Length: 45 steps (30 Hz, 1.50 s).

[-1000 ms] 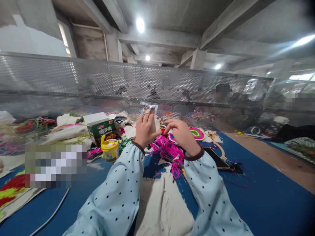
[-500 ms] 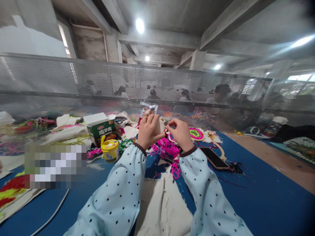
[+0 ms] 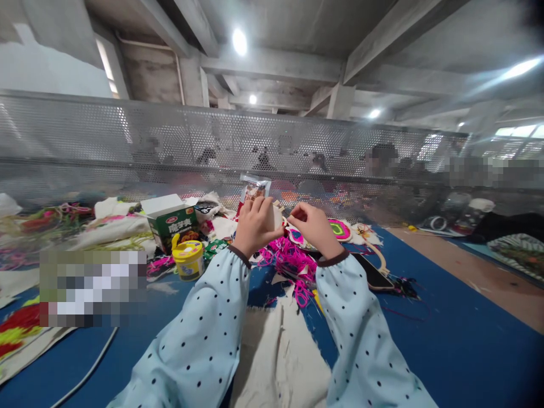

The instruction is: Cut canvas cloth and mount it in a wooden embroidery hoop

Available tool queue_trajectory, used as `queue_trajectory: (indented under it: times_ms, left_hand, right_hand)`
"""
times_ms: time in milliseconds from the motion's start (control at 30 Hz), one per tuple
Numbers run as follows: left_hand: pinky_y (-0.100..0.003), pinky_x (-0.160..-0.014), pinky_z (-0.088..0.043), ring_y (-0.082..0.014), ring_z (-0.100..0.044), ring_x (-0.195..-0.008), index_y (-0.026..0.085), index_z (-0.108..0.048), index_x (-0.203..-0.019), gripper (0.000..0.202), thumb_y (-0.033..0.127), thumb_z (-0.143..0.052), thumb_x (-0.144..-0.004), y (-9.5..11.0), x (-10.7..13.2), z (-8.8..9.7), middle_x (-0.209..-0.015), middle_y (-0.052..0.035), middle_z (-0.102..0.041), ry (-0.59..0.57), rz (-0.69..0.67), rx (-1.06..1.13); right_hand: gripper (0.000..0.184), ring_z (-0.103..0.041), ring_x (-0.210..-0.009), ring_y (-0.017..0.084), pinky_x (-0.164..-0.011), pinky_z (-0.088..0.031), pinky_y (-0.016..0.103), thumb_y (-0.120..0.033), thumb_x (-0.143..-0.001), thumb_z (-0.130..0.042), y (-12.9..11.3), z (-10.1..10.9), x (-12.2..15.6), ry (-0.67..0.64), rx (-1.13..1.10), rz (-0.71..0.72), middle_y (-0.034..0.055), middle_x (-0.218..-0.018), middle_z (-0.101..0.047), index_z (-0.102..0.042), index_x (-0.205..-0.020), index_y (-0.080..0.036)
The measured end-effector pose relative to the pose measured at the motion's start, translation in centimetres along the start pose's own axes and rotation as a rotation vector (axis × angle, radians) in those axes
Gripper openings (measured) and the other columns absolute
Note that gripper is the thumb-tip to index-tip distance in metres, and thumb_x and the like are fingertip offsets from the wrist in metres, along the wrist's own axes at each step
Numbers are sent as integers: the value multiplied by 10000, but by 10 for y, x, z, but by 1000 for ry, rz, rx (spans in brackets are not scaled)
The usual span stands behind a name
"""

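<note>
My left hand (image 3: 251,228) is wrapped round a small embroidery hoop (image 3: 277,219) with pale cloth in it, its wooden clasp at the top. Close to the hoop's right edge, my right hand (image 3: 313,228) has thumb and fingertips pinched together. Whatever sits in that pinch is too small to make out. Bright pink yarn (image 3: 285,258) lies in a tangled heap below both hands. Just beyond my right wrist rests a stitched piece in pink, white and green (image 3: 340,229). A strip of off-white cloth (image 3: 283,354) stretches between my forearms.
Left of my hands stand a yellow tub (image 3: 188,262) and an open green box (image 3: 172,224). A snack pouch (image 3: 254,188) leans behind my left hand. A phone (image 3: 376,277) lies partly behind my right sleeve. A perforated metal screen (image 3: 178,133) closes off the table's far side.
My right hand has shifted slightly right, and its sleeve now covers more of the phone. A yellow object shows beside that sleeve. My left hand stays on the hoop.
</note>
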<state>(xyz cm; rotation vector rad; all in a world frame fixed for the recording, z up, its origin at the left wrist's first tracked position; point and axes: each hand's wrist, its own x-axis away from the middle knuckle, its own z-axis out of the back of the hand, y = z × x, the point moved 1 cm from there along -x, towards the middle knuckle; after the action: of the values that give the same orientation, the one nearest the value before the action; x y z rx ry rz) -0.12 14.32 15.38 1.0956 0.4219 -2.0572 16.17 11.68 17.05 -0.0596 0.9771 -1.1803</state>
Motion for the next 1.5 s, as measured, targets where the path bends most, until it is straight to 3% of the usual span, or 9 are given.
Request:
queue_trajectory:
  times_ms: [167, 267, 400, 567, 800, 967, 1133, 1267, 1500]
  left_hand:
    - [-405, -908, -346, -278, -454, -1014, 178, -450, -1201, 632, 463, -635, -668, -13, -1, 2, -1119, -107, -502, 68, 159, 10]
    - [-407, -886, -360, -274, -476, -984, 176, -481, -1155, 598, 478, -639, -665, -33, -2, 6, -1055, -101, -516, 115, 275, 12]
    - [-397, -903, -360, -266, -490, -997, 167, -500, -1129, 588, 483, -648, -657, -53, -6, 17, -1046, -98, -524, 198, 318, 40]
    - [-397, -903, -378, -260, -503, -1009, 176, -524, -1105, 561, 490, -651, -657, -70, -24, 29, -1037, -89, -537, 313, 372, 137]
    - [-372, -902, -405, -229, -513, -1002, 200, -542, -1068, 436, 449, -596, -714, -89, -54, 16, -1045, -68, -547, 434, 431, 373]
    - [-403, -933, -376, -254, -491, -1038, 189, -531, -1091, 489, 450, -621, -687, -85, -59, -9, -1059, -79, -537, 362, 375, 289]
    - [-434, -947, -341, -288, -463, -1047, 206, -523, -1094, 548, 486, -655, -642, -89, -56, -22, -1066, -84, -518, 263, 340, 82]
    - [-427, -939, -344, -285, -460, -1029, 201, -513, -1116, 575, 498, -662, -647, -100, -53, -27, -1074, -88, -512, 264, 334, 19]
    - [-428, -937, -355, -280, -465, -1007, 137, -500, -1167, 628, 500, -652, -677, -106, -51, -33, -1079, -110, -512, 251, 314, -45]
  right_hand:
    - [52, -541, -641, 122, -593, -369, 235, -225, -713, -584, 15, 11, -2, -58, 88, -31, 2, -694, -613, -557, -720, -181]
    - [79, -544, -638, 123, -571, -360, 228, -240, -682, -627, 27, 5, -1, -286, 106, -47, 3, -700, -620, -583, -705, -179]
    - [131, -575, -714, 139, -603, -379, 225, -256, -691, -632, 35, -29, 5, -530, 117, -59, 16, -788, -649, -631, -798, -180]
    - [465, -590, -803, 202, -650, -404, 263, -474, -678, -647, 68, -46, 4, -871, 278, -68, 74, -953, -660, -632, -1041, -184]
    - [358, -595, -811, 212, -691, -419, 285, -439, -794, -522, 113, -12, 15, -766, 351, -98, 82, -920, -667, -634, -1010, -177]
    - [642, -461, -1159, 261, -928, -360, 349, -478, -817, -506, 95, -65, 51, -581, 308, 81, 144, -1291, -492, -359, -1357, -163]
    - [767, -373, -1222, 295, -952, -323, 428, -546, -818, -469, 97, -119, 43, -507, 354, 5, 180, -1390, -339, -184, -1431, -185]
    - [685, -426, -1131, 305, -928, -324, 474, -633, -818, -375, 90, -135, 47, -539, 323, 77, 139, -1233, -503, -352, -1355, -209]
    - [707, -409, -1122, 314, -940, -323, 486, -672, -802, -341, 59, -136, 82, -563, 240, 260, 147, -1266, -482, -448, -1268, -152]
